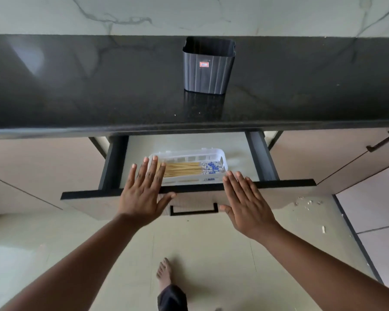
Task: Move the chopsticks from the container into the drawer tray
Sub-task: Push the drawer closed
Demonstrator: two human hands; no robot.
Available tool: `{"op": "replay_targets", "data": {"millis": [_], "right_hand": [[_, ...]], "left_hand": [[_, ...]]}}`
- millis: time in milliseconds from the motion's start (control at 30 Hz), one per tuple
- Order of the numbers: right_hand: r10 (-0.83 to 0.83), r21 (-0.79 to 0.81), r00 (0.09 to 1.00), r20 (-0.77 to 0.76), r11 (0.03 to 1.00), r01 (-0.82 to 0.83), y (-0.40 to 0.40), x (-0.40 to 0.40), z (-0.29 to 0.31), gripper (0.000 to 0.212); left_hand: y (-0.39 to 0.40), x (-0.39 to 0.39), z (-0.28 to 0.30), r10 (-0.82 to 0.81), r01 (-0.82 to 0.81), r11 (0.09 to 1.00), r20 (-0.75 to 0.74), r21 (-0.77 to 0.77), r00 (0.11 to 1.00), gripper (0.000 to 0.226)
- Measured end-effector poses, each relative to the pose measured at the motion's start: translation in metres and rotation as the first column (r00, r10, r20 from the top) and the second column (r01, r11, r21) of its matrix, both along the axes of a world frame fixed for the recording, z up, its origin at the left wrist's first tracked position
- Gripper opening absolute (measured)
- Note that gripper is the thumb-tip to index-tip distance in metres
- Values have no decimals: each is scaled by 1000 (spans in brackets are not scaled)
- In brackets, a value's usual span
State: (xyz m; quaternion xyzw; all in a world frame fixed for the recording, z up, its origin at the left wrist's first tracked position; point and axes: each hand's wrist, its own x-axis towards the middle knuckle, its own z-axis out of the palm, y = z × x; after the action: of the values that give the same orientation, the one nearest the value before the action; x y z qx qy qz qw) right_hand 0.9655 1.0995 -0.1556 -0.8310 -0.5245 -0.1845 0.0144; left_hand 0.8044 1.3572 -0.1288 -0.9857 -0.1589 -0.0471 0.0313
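While chopsticks (190, 169) lie in tray (213, 151), left hand (142, 191), right hand (245, 205) flat, empty, over drawer front (189, 199); container (208, 66) behind.

The chopsticks (190, 169), a bundle of pale wood with blue-and-white patterned ends pointing toward 3 o'clock, lie flat in the white slotted tray (211, 153) inside the open drawer (189, 188), while the dark ribbed container (208, 68) stands upright at 12 o'clock.
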Motion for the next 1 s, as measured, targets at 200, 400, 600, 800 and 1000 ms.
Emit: {"op": "replay_targets", "data": {"millis": [200, 400, 600, 800, 1000], "right_hand": [[-40, -49, 999, -26, 998, 39, 5, 3, 0, 72], [-99, -122, 993, -70, 988, 90, 26, 17, 5, 78], [-118, -172, 991, -57, 979, 107, 45, 38, 11, 74], [-158, -210, 986, -51, 967, 144, 65, 60, 14, 70], [-181, -190, 983, -31, 967, 172, 85, 71, 15, 68]], "left_hand": [[7, 9, -3, 8, -9, 999, 10, 31, 1000, 82], [22, 29, -6, 23, -27, 999, 79, 44, 997, 82], [43, 52, -7, 18, -27, 996, 102, 91, 995, 86], [62, 74, -9, -16, -3, 993, 158, 118, 987, 78], [77, 93, -8, -60, 23, 974, 157, 224, 986, 84]]}}
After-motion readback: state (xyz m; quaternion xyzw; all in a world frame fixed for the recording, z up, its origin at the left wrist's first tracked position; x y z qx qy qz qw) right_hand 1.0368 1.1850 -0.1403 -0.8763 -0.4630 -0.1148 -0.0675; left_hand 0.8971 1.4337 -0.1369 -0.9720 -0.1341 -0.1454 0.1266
